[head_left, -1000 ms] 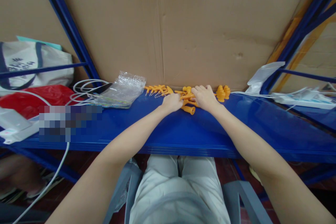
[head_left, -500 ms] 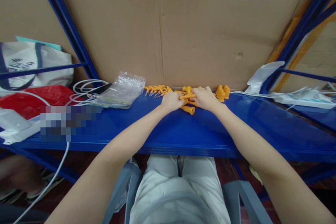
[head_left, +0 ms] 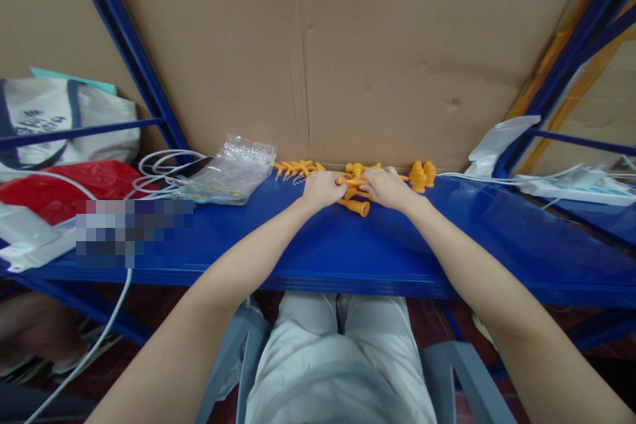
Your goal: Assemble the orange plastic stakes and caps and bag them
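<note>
While the orange rod [head_left: 352, 181] is extending between the two hands near the rear edge of the blue shelf [head_left: 368, 252], the right hand [head_left: 386, 187] is gripping its right portion with curled fingers. The left hand [head_left: 322, 189] is resting beside the rod's left end; whether its fingers are closing on a part cannot be determined. An orange tube [head_left: 358, 207] is lying just in front of the rod, its round end facing right. An orange branched piece [head_left: 298, 167] is lying left of the left hand, and orange lobed pieces [head_left: 421, 175] are sitting right of the right hand. Farther left, clear plastic bags [head_left: 231, 175] are lying beside coiled white cables [head_left: 159, 169]. A cardboard panel [head_left: 308, 53] is standing behind the shelf.
</note>
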A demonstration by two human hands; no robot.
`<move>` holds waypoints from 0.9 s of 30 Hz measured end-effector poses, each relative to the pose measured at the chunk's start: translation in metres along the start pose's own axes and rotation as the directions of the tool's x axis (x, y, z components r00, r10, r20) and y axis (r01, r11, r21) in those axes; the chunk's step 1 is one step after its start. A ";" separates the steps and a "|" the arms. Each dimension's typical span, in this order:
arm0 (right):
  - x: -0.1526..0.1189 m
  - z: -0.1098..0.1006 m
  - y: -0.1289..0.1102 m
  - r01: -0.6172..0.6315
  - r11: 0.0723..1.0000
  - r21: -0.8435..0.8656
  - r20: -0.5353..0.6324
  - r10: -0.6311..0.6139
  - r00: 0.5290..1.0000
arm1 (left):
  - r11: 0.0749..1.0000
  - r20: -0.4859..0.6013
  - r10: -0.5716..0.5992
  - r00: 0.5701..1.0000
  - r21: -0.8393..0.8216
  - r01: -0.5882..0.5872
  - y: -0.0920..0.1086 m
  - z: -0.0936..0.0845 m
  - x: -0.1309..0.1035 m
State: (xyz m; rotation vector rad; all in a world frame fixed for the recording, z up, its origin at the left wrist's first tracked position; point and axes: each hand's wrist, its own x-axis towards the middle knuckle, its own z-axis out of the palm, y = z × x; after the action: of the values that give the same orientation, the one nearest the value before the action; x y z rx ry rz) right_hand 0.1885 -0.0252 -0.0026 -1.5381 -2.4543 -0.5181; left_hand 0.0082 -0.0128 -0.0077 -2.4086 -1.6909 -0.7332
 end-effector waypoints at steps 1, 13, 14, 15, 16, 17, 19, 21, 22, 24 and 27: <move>0.000 0.000 0.000 -0.006 1.000 -0.005 0.000 0.006 1.000 | 1.000 0.004 -0.001 1.000 -0.006 0.001 0.000 0.000 0.000; 0.001 -0.001 -0.001 0.004 1.000 -0.013 -0.050 -0.004 0.999 | 0.860 0.111 -0.201 0.973 -0.457 0.230 0.001 0.002 0.009; 0.001 -0.001 0.000 0.006 1.000 -0.012 -0.054 -0.007 0.999 | 0.811 0.151 -0.220 0.964 -0.521 0.266 0.002 0.002 0.009; 0.001 0.000 0.000 0.009 1.000 -0.011 -0.058 -0.010 0.998 | 0.763 0.187 -0.225 0.956 -0.576 0.293 0.002 0.001 0.008; 0.001 0.000 0.002 0.010 1.000 -0.010 -0.064 -0.011 0.998 | 0.720 0.218 -0.220 0.951 -0.621 0.309 0.002 0.001 0.008; 0.001 0.001 0.003 0.008 1.000 -0.007 -0.068 -0.009 0.998 | 0.684 0.244 -0.206 0.948 -0.657 0.318 0.001 0.001 0.008; 0.001 0.003 0.007 -0.001 1.000 0.005 -0.079 0.001 0.997 | 0.630 0.287 -0.173 0.942 -0.704 0.329 0.000 0.002 0.007; 0.001 0.005 0.011 -0.008 1.000 0.025 -0.089 0.010 0.996 | 0.593 0.310 -0.153 0.938 -0.731 0.338 -0.002 0.003 0.007; 0.001 0.005 0.012 -0.010 0.999 0.033 -0.093 0.013 0.996 | 0.580 0.315 -0.150 0.937 -0.739 0.342 -0.002 0.004 0.007; 0.001 0.006 0.015 -0.017 0.999 0.045 -0.093 0.021 0.995 | 0.568 0.317 -0.142 0.938 -0.750 0.339 -0.002 0.004 0.007; 0.002 0.006 0.018 -0.044 0.997 0.068 -0.070 0.049 0.996 | 0.567 0.308 -0.125 0.943 -0.758 0.322 0.001 0.002 0.005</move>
State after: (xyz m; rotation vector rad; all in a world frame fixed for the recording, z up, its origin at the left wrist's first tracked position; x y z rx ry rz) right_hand 0.2041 -0.0141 -0.0041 -1.5199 -2.3521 -0.4701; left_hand 0.0109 -0.0081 -0.0072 -2.9247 -2.1084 -1.6446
